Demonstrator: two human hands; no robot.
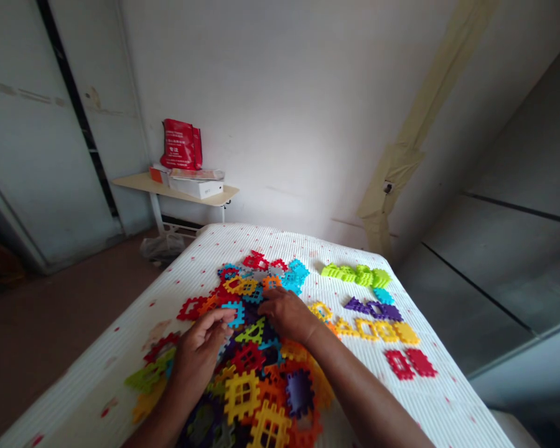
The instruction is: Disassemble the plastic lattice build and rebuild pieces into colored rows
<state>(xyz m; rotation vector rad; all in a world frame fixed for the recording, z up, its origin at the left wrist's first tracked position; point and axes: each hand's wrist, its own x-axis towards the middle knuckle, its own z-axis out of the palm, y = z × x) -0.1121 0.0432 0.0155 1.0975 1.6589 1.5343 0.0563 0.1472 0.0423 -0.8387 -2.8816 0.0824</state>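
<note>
A heap of interlocking plastic building pieces in many colours spreads over the table's middle and near part. My left hand (206,336) is closed, thumb and forefinger pinching the edge of a light blue square piece (234,313) with an open centre. My right hand (287,314) reaches into the heap, palm down, with fingers bent among the pieces; its fingertips are partly hidden. Just beyond it lies an orange window-shaped piece (271,282). A lime triangular piece (252,333) rests between my hands. Closer to me lies a yellow window-shaped piece (241,396).
Along the table's right side are rows of lime pieces (356,274), purple pieces (374,308), yellow pieces (378,330) and red pieces (410,363). A white ribbed cover (135,314) lies over the table. Beyond, a small desk (142,182) carries a red bag (182,145) and boxes.
</note>
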